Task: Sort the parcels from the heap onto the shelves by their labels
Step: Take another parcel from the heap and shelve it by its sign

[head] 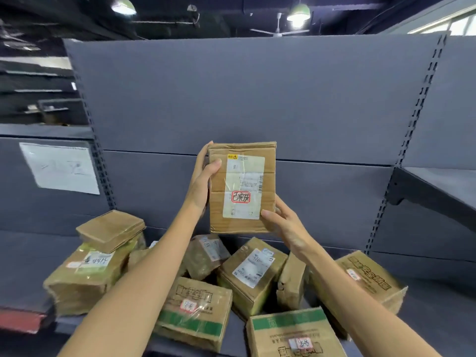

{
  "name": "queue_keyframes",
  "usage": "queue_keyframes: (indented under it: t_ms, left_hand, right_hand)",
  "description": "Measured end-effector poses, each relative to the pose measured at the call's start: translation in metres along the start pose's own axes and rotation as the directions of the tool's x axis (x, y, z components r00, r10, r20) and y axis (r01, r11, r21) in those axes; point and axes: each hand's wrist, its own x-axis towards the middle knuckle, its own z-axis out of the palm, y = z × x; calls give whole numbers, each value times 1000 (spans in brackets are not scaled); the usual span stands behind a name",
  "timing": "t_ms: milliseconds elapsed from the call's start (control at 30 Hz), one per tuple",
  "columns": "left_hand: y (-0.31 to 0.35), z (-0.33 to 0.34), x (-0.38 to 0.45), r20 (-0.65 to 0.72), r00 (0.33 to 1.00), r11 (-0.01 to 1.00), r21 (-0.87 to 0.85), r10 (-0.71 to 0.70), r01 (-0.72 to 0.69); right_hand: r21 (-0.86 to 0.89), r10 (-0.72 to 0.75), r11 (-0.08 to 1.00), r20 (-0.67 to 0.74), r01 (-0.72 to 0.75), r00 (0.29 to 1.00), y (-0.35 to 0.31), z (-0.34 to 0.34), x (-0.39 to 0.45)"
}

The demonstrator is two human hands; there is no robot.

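I hold a flat brown cardboard parcel (242, 186) upright in front of me, its white shipping label with a red-framed handwritten mark facing me. My left hand (201, 184) grips its left edge, thumb on the front face. My right hand (283, 225) grips its lower right corner, thumb on the label's bottom edge. Below lies the heap of parcels (252, 274), several brown boxes with labels, spread over a grey shelf board (25, 266).
Grey shelving back panels (257, 99) fill the view ahead. A bare grey shelf (443, 186) juts out at the right. A white paper sheet (60, 167) hangs on the left panel. A red strip (20, 320) marks the lower left edge.
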Motion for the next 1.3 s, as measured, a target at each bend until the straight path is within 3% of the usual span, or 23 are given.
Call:
queue_keyframes:
  t_ms: [133,300,567,833,1300]
  left_hand:
    - [31,-83,-40,-230,973,999,38,15,-7]
    - [73,-187,-108,-469,883,990,133,30,37]
    - [151,-340,-213,-665,733,974,227,142,18]
    - [201,-446,-264,-718,670,956,289,185,45]
    - [189,-645,-239,-775,607,950,296,175,103]
  right_hand:
    - [39,-7,999,185,0,983,5,84,27]
    - [143,-30,989,411,-32,911,12,203,37]
    - [197,-75,978,624,-63,778,2,393,37]
    - [244,-114,966,700,-86,705,0,531,41]
    - [232,-91,965,731,-120,676,48,719,146]
